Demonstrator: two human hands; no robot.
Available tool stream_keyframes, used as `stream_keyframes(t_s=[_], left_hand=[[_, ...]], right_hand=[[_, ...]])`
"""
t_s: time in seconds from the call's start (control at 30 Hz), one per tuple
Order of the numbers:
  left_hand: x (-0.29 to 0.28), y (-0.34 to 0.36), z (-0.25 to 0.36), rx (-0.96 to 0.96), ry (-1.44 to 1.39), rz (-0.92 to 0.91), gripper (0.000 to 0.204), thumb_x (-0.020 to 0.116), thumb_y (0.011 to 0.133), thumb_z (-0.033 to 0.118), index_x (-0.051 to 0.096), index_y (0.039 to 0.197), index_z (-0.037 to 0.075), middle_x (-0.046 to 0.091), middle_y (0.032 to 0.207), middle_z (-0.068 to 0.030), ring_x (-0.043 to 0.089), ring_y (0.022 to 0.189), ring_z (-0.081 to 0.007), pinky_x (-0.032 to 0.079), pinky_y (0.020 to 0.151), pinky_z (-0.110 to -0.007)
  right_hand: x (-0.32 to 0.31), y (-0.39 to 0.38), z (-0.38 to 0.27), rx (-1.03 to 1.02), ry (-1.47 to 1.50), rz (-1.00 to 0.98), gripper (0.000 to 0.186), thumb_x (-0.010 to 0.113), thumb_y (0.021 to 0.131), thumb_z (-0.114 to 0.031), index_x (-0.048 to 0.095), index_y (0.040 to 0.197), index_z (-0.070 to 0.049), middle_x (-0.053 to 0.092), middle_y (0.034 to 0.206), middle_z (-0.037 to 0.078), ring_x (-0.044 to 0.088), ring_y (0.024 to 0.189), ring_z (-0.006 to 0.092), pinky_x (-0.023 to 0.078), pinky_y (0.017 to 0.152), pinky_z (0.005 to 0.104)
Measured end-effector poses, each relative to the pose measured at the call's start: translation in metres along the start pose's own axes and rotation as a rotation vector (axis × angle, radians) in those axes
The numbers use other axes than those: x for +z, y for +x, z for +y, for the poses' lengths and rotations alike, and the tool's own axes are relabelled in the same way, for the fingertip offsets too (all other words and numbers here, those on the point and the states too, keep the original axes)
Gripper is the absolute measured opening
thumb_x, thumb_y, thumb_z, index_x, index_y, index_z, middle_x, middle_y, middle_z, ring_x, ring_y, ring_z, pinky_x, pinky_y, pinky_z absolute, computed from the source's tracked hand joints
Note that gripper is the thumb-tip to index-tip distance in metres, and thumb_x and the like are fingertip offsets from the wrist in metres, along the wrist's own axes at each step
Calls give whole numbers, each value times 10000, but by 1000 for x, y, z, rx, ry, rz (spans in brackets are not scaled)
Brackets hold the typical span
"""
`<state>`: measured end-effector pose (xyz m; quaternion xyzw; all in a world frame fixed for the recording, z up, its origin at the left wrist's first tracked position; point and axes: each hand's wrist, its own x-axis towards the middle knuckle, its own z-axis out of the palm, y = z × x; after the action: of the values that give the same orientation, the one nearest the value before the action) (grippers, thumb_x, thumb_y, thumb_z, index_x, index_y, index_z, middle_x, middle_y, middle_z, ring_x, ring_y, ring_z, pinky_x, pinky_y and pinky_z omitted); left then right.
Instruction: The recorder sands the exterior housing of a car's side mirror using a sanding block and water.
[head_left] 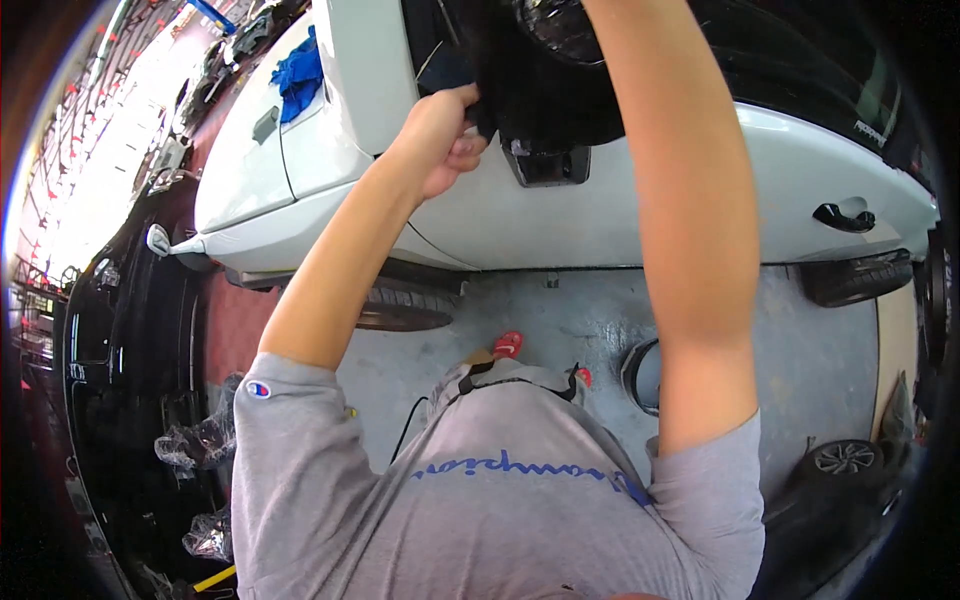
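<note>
A white car's side carries a black side mirror (548,105), with its glossy black foot (545,166) on the door below. My left hand (445,142) is at the mirror's left edge, its fingers curled and closed around a dark part there. The fingertips are partly hidden against the black. My right forearm (695,200) reaches up past the mirror's right side, and the hand lies beyond the top edge of the picture.
A blue cloth (298,75) lies on the car's white front panel (240,165). By my right leg stands a round bucket (641,377) on the grey floor (545,305). A black car (115,330) is at the left, with clear plastic-wrapped parts (200,440) near it. A wheel (845,458) shows at right.
</note>
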<state>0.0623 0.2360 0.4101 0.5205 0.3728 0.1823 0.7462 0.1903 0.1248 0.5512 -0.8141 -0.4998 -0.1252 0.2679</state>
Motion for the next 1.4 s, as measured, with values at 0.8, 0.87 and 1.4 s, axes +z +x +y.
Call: stream_keyframes(t_s=[0.8, 0.87, 1.4], left_hand=[[-6, 19, 2, -10, -23, -119, 244, 553, 1040, 268, 430, 916, 96, 324, 654, 15, 296, 451, -97, 191, 434, -283], [-6, 2, -2, 21, 36, -152, 219, 551, 1035, 267, 443, 930, 108, 336, 655, 22, 304, 451, -103, 200, 439, -297], [-15, -1, 16, 192, -10, -266, 184, 516, 1048, 297, 483, 969, 133, 348, 564, 37, 310, 411, -97, 210, 410, -294]], right_hand=[[33, 31, 24, -50, 29, 122, 580, 611, 952, -472, 597, 1380, -81, 680, 1271, 224, 656, 1187, 387, 501, 1028, 448], [28, 28, 28, -2, 20, 43, 587, 607, 956, -474, 589, 1391, -81, 691, 1241, 227, 669, 1161, 378, 507, 1005, 445], [24, 20, 17, 38, -13, 39, 584, 601, 961, -485, 592, 1380, -78, 678, 1246, 243, 663, 1158, 388, 501, 999, 428]])
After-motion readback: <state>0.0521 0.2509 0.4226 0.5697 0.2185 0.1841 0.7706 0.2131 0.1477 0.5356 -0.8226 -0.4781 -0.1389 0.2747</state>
